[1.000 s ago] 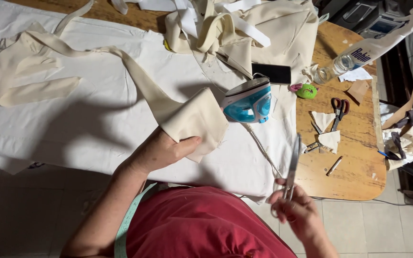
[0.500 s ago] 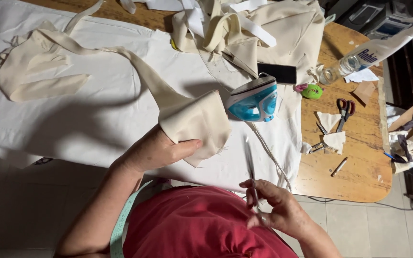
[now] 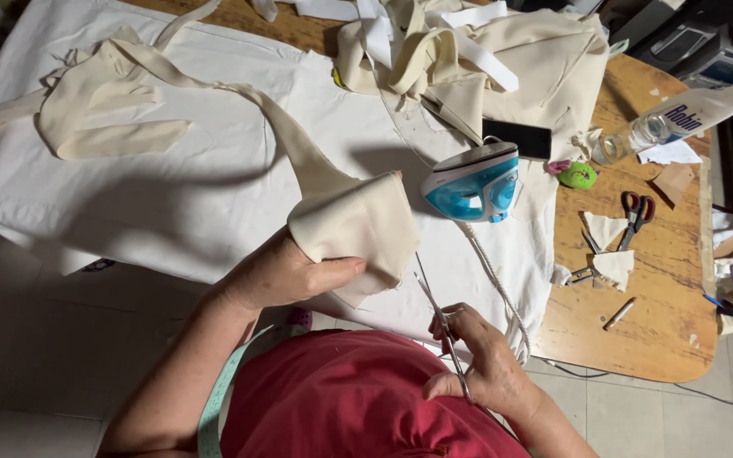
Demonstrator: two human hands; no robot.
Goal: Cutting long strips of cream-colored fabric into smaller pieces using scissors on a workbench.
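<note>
Seen from above your head: at far left a loose cream garment piece [image 3: 99, 110] lies flat on the white cloth [image 3: 171, 195] that covers the table, and a long cream strip runs from it toward you. A pale green measuring tape [image 3: 218, 399] hangs over your red top [image 3: 358, 399] below. Your left hand [image 3: 286, 276] is closed on the folded cream fabric piece [image 3: 354, 229], thumb across its lower edge, lifting it just above the white cloth at the near edge of the table. Just right of that fabric, your right hand [image 3: 485, 365] is curled shut around a slim pair of metal scissors [image 3: 439, 318]; the blades point up toward the fabric's right edge, close to it, and whether they touch it cannot be told. Above your right hand a blue and white iron [image 3: 477, 182] stands on the cloth, its cord [image 3: 498, 288] trailing down past your knuckles. Behind the iron a heap of cream fabric and white strips [image 3: 468, 59] fills the top of the table, with a black phone [image 3: 517, 138] at its edge. Further right, on the bare wooden tabletop [image 3: 638, 339], sit a green pincushion [image 3: 579, 175], red-handled scissors [image 3: 635, 212] and small fabric scraps [image 3: 608, 246], with a clear spray bottle [image 3: 680, 119] lying near the far right edge
</note>
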